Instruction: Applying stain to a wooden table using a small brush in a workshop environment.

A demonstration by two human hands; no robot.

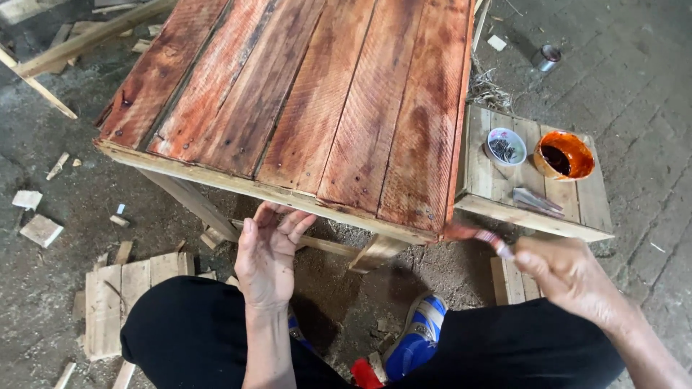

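At six o'clock, nearest the camera, sit the person's black-clad knees and a blue and white shoe on the dirt floor; just above them the left hand is raised palm-away, its fingers spread open and touching the near lower edge of the stained wooden top; at four o'clock the right hand has its fingers closed around the handle of a small brush, whose reddish bristles touch the near right corner of that top; the picture is blurred there, so the bristle shape is hard to tell. Going outward to three o'clock, a low pale pallet surface stands just beside the stained top; on it an orange bowl holds dark reddish-brown stain, a white bowl next to it holds a heap of dark nails, and a flat grey tool lies near the front edge. At the centre and up toward twelve o'clock the plank top is coated red-brown, with its near edge still pale. At eight o'clock a small slatted board and wood offcuts lie on the grey floor; at one o'clock a small metal tin stands well apart on the paving; at eleven o'clock bare timber lengths lie across the ground.
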